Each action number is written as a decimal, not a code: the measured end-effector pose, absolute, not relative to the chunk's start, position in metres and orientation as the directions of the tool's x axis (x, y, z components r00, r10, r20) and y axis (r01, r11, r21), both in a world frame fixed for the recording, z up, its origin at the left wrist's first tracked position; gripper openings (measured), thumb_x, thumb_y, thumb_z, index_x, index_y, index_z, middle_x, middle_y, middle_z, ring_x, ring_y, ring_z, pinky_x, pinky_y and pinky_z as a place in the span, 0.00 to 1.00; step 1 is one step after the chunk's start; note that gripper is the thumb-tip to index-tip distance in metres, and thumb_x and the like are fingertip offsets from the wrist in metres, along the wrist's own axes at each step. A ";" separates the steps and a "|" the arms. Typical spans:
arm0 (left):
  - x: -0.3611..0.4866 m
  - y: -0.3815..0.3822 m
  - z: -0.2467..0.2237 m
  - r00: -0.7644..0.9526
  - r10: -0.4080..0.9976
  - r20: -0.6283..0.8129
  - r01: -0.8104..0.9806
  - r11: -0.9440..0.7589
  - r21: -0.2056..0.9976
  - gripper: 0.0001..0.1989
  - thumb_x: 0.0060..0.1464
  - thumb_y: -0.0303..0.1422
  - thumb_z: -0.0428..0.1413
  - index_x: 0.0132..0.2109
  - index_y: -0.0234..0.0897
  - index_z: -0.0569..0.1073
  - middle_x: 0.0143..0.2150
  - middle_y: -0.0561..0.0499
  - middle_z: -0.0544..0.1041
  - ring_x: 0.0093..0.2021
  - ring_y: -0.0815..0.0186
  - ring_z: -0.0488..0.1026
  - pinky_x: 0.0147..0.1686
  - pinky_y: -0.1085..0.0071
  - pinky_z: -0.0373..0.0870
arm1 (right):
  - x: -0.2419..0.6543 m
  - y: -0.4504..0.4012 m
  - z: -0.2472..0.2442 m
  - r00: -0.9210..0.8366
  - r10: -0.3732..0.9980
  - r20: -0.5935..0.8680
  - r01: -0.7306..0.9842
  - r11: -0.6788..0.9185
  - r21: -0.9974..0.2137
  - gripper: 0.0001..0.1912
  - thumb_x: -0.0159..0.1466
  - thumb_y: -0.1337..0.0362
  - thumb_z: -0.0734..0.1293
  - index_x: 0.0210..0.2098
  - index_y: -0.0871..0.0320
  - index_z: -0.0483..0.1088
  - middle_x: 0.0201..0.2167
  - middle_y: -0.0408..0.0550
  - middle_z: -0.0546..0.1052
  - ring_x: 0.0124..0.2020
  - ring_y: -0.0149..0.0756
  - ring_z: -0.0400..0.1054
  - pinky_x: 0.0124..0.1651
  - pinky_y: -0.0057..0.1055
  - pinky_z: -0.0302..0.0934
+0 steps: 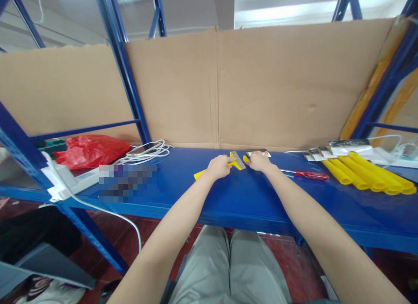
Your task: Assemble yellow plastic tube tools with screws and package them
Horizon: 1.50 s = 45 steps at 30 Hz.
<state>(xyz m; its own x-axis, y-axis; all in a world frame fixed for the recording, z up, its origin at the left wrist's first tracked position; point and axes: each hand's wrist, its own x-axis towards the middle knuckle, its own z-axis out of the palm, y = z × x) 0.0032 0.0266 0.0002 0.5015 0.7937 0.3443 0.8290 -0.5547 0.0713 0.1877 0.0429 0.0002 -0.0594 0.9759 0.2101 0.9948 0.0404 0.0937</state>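
My left hand point(218, 167) is closed around a yellow scraper point(234, 164). Its handle end sticks out to the left below my wrist, and a flat grey metal blade point(239, 160) lies across its head. Just to the right, my right hand point(260, 161) pinches a small yellow piece point(246, 159), its exact shape partly covered by the fingers. Behind that hand lies a black-and-white packet point(268, 154), mostly hidden. Both hands are low over the blue shelf top point(241, 195), a short gap between them.
A red-handled screwdriver point(310, 175) lies right of my hands. Farther right are several yellow tubes point(369, 173) and cards or packets point(349, 146). To the left are a coiled white cable point(146, 153), a red plastic bag point(93, 149) and a power strip point(86, 180). Cardboard point(267, 90) walls the back.
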 end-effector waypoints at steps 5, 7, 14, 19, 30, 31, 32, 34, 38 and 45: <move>0.003 0.026 0.001 0.467 0.831 0.302 0.851 -0.515 0.101 0.21 0.57 0.29 0.52 0.57 0.45 0.72 0.53 0.47 0.75 0.53 0.58 0.72 0.53 0.63 0.67 | 0.182 0.042 0.001 -0.160 0.968 0.194 0.968 0.115 0.223 0.20 0.63 0.71 0.57 0.50 0.69 0.72 0.51 0.67 0.72 0.56 0.49 0.63 0.60 0.48 0.48; 0.003 0.026 0.001 0.466 0.831 0.305 0.851 -0.515 0.101 0.20 0.57 0.28 0.52 0.56 0.45 0.72 0.53 0.48 0.75 0.53 0.58 0.72 0.53 0.64 0.67 | 0.180 0.041 0.001 -0.186 0.966 0.181 0.955 0.134 0.266 0.20 0.62 0.73 0.57 0.50 0.69 0.72 0.53 0.67 0.71 0.57 0.49 0.62 0.59 0.46 0.49; 0.002 0.027 0.000 0.466 0.827 0.313 0.849 -0.518 0.104 0.20 0.57 0.28 0.52 0.55 0.46 0.73 0.52 0.48 0.77 0.52 0.58 0.73 0.52 0.64 0.68 | 0.190 0.042 0.005 -0.140 0.965 0.220 0.975 0.096 0.199 0.19 0.59 0.70 0.61 0.48 0.66 0.73 0.47 0.63 0.75 0.52 0.48 0.67 0.53 0.40 0.56; 0.002 0.026 0.000 0.463 0.826 0.321 0.847 -0.519 0.114 0.20 0.57 0.29 0.52 0.56 0.46 0.73 0.52 0.48 0.76 0.51 0.58 0.73 0.52 0.64 0.68 | 0.205 0.051 0.007 -0.032 0.952 0.305 0.989 0.075 -0.129 0.14 0.60 0.68 0.61 0.41 0.60 0.76 0.40 0.56 0.79 0.43 0.43 0.72 0.43 0.33 0.61; 0.002 0.025 0.001 0.495 0.812 0.310 0.833 -0.545 0.096 0.20 0.57 0.30 0.52 0.57 0.46 0.72 0.53 0.48 0.76 0.52 0.58 0.73 0.52 0.63 0.68 | 0.210 0.070 0.008 0.190 0.863 0.469 0.722 0.200 -0.662 0.03 0.57 0.70 0.62 0.28 0.61 0.67 0.32 0.50 0.76 0.34 0.34 0.70 0.38 0.28 0.63; 0.002 0.025 0.001 0.497 0.811 0.308 0.832 -0.546 0.095 0.20 0.57 0.30 0.52 0.57 0.46 0.72 0.52 0.49 0.76 0.52 0.58 0.73 0.52 0.64 0.68 | 0.209 0.071 0.008 0.220 0.859 0.463 0.671 0.211 -0.711 0.02 0.57 0.70 0.62 0.28 0.60 0.66 0.31 0.49 0.76 0.32 0.33 0.70 0.36 0.28 0.63; 0.002 0.026 0.001 0.501 0.811 0.303 0.831 -0.548 0.094 0.20 0.57 0.29 0.52 0.57 0.46 0.72 0.52 0.49 0.76 0.51 0.58 0.73 0.52 0.64 0.68 | 0.207 0.071 0.009 0.246 0.860 0.448 0.612 0.220 -0.760 0.03 0.57 0.71 0.62 0.28 0.60 0.65 0.30 0.48 0.75 0.31 0.32 0.69 0.35 0.27 0.63; 0.002 0.026 0.000 0.505 0.811 0.296 0.829 -0.551 0.095 0.20 0.57 0.29 0.52 0.57 0.46 0.72 0.52 0.49 0.76 0.51 0.58 0.73 0.52 0.64 0.68 | 0.202 0.068 0.011 0.280 0.874 0.396 0.491 0.224 -0.842 0.03 0.58 0.70 0.62 0.28 0.59 0.64 0.27 0.46 0.74 0.27 0.29 0.68 0.30 0.25 0.63; 0.002 0.027 -0.001 0.512 0.805 0.299 0.824 -0.559 0.093 0.21 0.57 0.30 0.52 0.57 0.45 0.71 0.53 0.48 0.76 0.51 0.58 0.73 0.52 0.64 0.68 | 0.193 0.058 0.016 0.303 0.921 0.245 0.355 0.129 -0.926 0.06 0.59 0.69 0.65 0.26 0.59 0.63 0.19 0.42 0.70 0.18 0.27 0.64 0.22 0.24 0.61; 0.001 0.028 -0.002 0.529 0.791 0.307 0.813 -0.576 0.083 0.20 0.57 0.29 0.52 0.55 0.44 0.73 0.53 0.49 0.76 0.51 0.59 0.73 0.52 0.66 0.68 | 0.186 0.047 0.016 0.215 0.974 0.064 0.350 -0.016 -0.937 0.08 0.58 0.73 0.63 0.23 0.60 0.65 0.12 0.40 0.65 0.13 0.26 0.58 0.17 0.22 0.55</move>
<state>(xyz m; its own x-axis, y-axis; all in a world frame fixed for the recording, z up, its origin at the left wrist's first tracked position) 0.0014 0.0282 -0.0016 0.5286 0.7915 0.3068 0.8134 -0.5756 0.0834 0.1858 0.0472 0.0156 0.2154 0.9745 0.0635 0.3503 -0.0164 -0.9365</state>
